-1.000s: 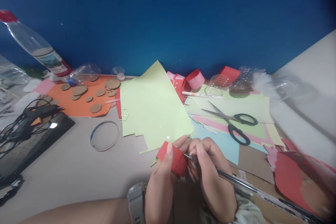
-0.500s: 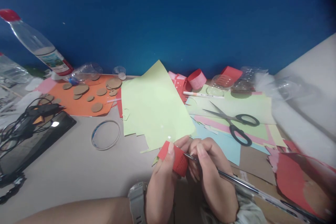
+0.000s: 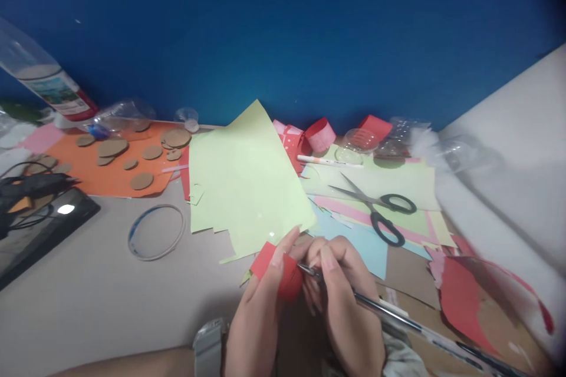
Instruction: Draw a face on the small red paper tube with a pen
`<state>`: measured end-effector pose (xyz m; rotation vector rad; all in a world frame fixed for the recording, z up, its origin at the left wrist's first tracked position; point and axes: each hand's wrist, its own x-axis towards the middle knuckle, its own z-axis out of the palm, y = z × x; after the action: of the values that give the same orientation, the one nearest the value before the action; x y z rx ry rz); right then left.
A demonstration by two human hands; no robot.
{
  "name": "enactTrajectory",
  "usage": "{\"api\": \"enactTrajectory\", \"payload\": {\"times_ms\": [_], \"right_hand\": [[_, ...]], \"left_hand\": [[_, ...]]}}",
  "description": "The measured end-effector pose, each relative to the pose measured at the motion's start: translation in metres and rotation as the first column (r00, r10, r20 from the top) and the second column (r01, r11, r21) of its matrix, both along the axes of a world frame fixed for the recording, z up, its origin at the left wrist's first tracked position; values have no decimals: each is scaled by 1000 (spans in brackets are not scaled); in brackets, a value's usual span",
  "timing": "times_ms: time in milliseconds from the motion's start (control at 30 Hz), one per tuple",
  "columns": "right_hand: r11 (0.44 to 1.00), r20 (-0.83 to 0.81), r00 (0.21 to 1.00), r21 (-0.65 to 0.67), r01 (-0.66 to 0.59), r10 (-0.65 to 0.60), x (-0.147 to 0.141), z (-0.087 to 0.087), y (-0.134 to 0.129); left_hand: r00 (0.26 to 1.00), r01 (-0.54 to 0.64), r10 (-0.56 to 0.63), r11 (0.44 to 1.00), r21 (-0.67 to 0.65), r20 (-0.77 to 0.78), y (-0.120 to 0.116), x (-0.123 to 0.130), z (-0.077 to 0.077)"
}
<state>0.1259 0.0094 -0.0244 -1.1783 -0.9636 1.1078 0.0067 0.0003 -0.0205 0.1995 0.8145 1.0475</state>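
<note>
My left hand, a watch on its wrist, pinches a small piece of red paper between thumb and fingers. The paper bends downward at its right end. A bit of light green paper sticks out at its left corner. My right hand is closed round a long pen with a metal tip and a clear barrel. The tip points left, at the right edge of the red paper; I cannot tell whether it touches. Just beyond both hands lies a large light green sheet.
Scissors lie on coloured sheets at right, near a white marker. Cardboard discs rest on orange paper. A grey ring, a black device and a tilted plastic bottle are at left. A blue wall stands behind.
The whole view has shifted, so the table things sit farther left. The red paper's right end now looks more curved down. Both hands keep their hold.
</note>
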Motion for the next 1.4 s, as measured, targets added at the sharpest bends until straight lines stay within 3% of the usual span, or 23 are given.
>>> {"api": "enactTrajectory", "payload": {"times_ms": [300,500,833,1200,1400], "right_hand": [[997,-23,999,-61,-39,37,11,-7,-4],[998,24,998,-23,-57,58,10,-8,-4],[997,18,997,-18,-80,81,11,-7,-5],[995,59,995,43,-88,86,14,-10,-4],[994,57,994,50,-101,98,13,-6,-3]], "left_hand": [[1000,12,-12,1000,-17,-1,-4,0,16],[999,37,-37,999,-5,-7,-3,-2,17],[983,2,-12,999,-51,-186,-4,-1,17],[988,-4,4,1000,-2,-155,-4,0,21],[972,27,-29,1000,-13,-235,-3,2,24]]}}
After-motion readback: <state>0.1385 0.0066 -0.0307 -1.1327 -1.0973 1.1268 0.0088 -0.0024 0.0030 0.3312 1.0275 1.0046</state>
